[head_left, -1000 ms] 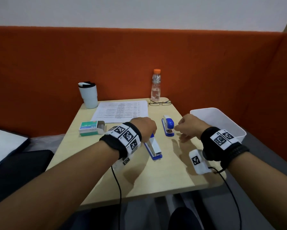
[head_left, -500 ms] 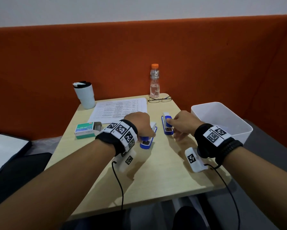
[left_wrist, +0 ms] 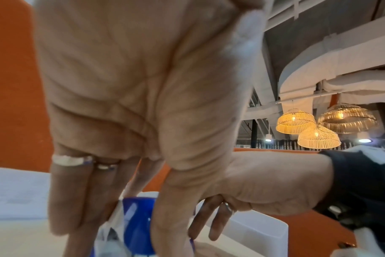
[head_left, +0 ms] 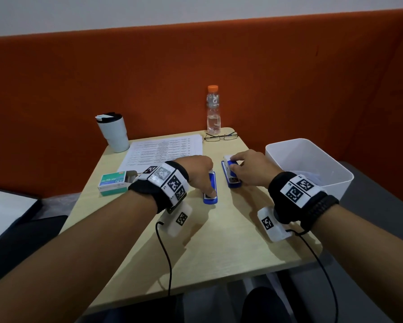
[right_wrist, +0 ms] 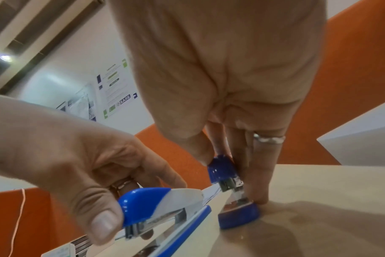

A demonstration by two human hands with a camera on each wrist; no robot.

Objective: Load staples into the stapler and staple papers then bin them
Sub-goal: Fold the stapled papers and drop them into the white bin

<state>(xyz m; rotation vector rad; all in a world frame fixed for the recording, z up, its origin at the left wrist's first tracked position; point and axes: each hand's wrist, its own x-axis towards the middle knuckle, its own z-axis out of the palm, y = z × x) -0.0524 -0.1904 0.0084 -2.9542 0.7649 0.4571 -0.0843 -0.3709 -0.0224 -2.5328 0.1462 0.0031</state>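
Staplers, 2 of them, blue and white, lie side by side mid-table [head_left: 219,248]. Your left hand [head_left: 199,174] pinches the left stapler [head_left: 211,194]; your right hand [head_left: 251,170] pinches the right stapler [head_left: 230,176].

Right hand [right_wrist: 226,78] up close, fingers [right_wrist: 265,167] pointing down at a small blue stapler [right_wrist: 233,196] on the tan table [right_wrist: 330,200]. Thumb on the blue top, fingers down the other side, tips touching the table by the blue base. Silver ring [right_wrist: 269,139] on one finger. Left hand [right_wrist: 66,156] low on the left, thumb and fingers curled round a bigger blue and white stapler [right_wrist: 165,208] with its shiny metal showing. Both staplers near each other, not touching. Orange wall [right_wrist: 352,87] behind. White bin edge [right_wrist: 363,135] on the right. White wall with posters [right_wrist: 114,87] far back. Small round light [right_wrist: 4,58] up in the corner.
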